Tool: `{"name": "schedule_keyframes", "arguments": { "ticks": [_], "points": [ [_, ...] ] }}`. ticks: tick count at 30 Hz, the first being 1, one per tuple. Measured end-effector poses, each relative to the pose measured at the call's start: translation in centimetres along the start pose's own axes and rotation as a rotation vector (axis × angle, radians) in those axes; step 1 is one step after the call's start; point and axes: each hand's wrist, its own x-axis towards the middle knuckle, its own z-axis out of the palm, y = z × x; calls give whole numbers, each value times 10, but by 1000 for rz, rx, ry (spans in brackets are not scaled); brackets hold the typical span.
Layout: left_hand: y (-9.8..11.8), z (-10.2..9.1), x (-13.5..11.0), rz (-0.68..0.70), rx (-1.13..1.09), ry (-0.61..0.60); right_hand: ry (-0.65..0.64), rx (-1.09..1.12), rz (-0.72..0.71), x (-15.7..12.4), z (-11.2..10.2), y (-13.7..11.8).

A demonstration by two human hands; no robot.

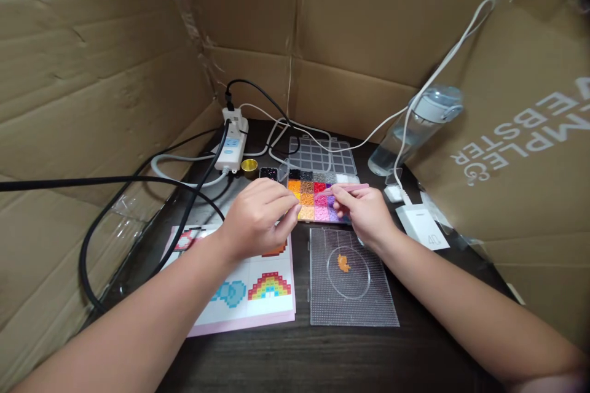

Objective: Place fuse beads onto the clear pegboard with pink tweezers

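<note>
Pink tweezers (pixel 353 188) are gripped in my right hand (pixel 366 215), their tips over the compartments of a bead box (pixel 304 220). Small beads sorted by colour fill it: orange, brown, red, pink, purple, grey, white and black among them. My left hand (pixel 262 218) is closed in a pinch at the box's left edge, by the orange and yellow beads; whatever lies between its fingertips is too small to tell. Nearer to me lies a clear pegboard (pixel 322 307), with a small patch of orange beads (pixel 343 263) inside its ring outline.
Under my left forearm lies a pattern sheet (pixel 271 310). Behind it are a gold cup (pixel 249 167), a power strip (pixel 233 144) and looping cables (pixel 184 209). To the right stand a water bottle (pixel 415 126) and a white charger (pixel 421 225). Cardboard walls (pixel 350 18) enclose the table.
</note>
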Motion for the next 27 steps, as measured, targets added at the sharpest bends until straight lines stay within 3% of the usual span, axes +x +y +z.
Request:
{"name": "schedule_keyframes", "arguments": {
  "ticks": [3,6,9,11,14,18,27],
  "points": [
    [0,0,0,7,0,10,-36,172,123,-1,-4,2],
    [-2,0,0,12,4,17,-63,195,116,-8,-16,0],
    [-3,-1,1,13,6,13,-94,8,-4,-26,-40,-4],
    [-2,0,1,19,2,11,-175,-187,-81,-42,-58,-5],
    [0,2,3,31,-8,14,-286,-303,-157,-62,-75,-1],
    [1,6,4,52,-17,12,-279,-313,-217,-72,-78,12],
    [1,8,4,43,-3,2,-275,-281,-191,-71,-80,19]
  ]
}}
